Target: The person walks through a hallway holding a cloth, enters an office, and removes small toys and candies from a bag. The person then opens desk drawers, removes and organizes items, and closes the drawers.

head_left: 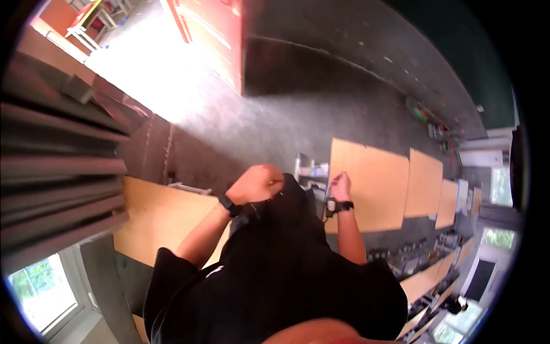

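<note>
Person in a black short-sleeved cloth shirt (286,275), both forearms bent forward; the two bare hands are apart from each other; the left hand (258,180) is in front of the torso, its fingers curled inward like a loose fist; the right hand (341,186), fingers likewise curled, overlaps the near left part of a pale tan, rectangular wooden tabletop (372,189), though whether it touches that surface or is above it cannot be told; whether either hand encloses anything cannot be told either; a black wristband (229,204) circles the left wrist, and a black strap (344,206) with a small grey boxy device (331,207) the right; a second pale tan wooden tabletop (163,212) lies to the left, partly behind the left forearm; beyond the first, further tan wooden tabletops (424,183) run in a row; around these are a smooth grey floor (263,123) with a glaring white patch of light (154,74), an orange-red door (212,34), a grey pleated curtain (57,183) and a dark-green wall board (487,74).
</note>
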A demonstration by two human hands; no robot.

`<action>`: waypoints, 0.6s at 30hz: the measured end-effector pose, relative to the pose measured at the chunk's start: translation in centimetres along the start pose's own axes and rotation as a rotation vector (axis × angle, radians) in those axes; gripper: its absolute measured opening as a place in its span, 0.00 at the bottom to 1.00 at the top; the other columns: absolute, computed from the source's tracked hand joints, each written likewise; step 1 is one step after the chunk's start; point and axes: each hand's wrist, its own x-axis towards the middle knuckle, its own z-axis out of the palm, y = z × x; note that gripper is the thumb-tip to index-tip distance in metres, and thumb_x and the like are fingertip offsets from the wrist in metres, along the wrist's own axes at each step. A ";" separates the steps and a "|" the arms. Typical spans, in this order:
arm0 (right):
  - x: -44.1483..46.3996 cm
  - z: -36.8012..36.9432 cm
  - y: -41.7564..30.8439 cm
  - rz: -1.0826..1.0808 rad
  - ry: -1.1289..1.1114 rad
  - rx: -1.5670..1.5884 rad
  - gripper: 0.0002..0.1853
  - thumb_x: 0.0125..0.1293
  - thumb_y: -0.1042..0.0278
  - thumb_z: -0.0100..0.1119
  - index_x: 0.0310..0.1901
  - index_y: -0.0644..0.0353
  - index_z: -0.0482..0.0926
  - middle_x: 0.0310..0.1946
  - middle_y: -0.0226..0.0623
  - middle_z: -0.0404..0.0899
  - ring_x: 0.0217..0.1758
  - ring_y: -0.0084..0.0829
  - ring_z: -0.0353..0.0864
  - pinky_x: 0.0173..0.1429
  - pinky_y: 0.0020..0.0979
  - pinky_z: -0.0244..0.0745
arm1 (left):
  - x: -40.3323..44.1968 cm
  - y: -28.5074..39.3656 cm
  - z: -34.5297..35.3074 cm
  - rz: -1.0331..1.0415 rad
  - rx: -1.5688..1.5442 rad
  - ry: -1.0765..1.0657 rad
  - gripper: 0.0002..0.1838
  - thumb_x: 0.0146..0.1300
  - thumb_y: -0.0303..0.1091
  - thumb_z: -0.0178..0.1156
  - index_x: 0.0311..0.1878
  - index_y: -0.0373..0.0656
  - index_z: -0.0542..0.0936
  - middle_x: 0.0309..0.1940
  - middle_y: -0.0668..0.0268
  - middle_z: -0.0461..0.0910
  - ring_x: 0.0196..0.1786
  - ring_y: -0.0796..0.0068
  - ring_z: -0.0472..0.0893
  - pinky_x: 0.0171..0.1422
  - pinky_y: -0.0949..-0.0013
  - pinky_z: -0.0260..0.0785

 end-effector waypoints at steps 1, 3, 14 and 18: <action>-3.1 4.8 -2.3 -0.104 -0.018 -0.003 0.15 0.80 0.57 0.48 0.32 0.48 0.70 0.23 0.23 0.69 0.26 0.19 0.69 0.29 0.25 0.64 | 1.2 -0.7 -2.0 0.001 -0.108 0.014 0.07 0.60 0.29 0.60 0.32 0.36 0.83 0.31 0.53 0.81 0.38 0.49 0.80 0.45 0.53 0.73; -3.7 13.9 -6.0 -0.262 -0.104 -0.184 0.17 0.79 0.62 0.48 0.27 0.51 0.71 0.21 0.25 0.70 0.21 0.18 0.66 0.26 0.24 0.62 | 5.2 -4.1 -5.6 -0.093 -0.249 0.057 0.07 0.59 0.29 0.60 0.33 0.35 0.84 0.31 0.52 0.81 0.38 0.49 0.80 0.45 0.53 0.73; -0.3 67.2 -4.5 -0.773 -1.407 -1.536 0.17 0.76 0.57 0.50 0.45 0.61 0.84 0.41 0.56 0.84 0.48 0.58 0.84 0.48 0.53 0.77 | 14.9 -18.1 -24.9 -0.280 0.050 0.608 0.06 0.65 0.28 0.59 0.39 0.37 0.84 0.35 0.53 0.82 0.41 0.49 0.82 0.48 0.56 0.76; -4.5 83.3 -1.5 -0.655 -1.556 -1.167 0.12 0.75 0.66 0.53 0.43 0.68 0.81 0.31 0.52 0.83 0.36 0.48 0.84 0.44 0.42 0.77 | 13.8 -23.5 -34.5 -0.552 -0.212 1.028 0.10 0.72 0.32 0.59 0.45 0.36 0.85 0.39 0.57 0.86 0.44 0.67 0.85 0.52 0.64 0.76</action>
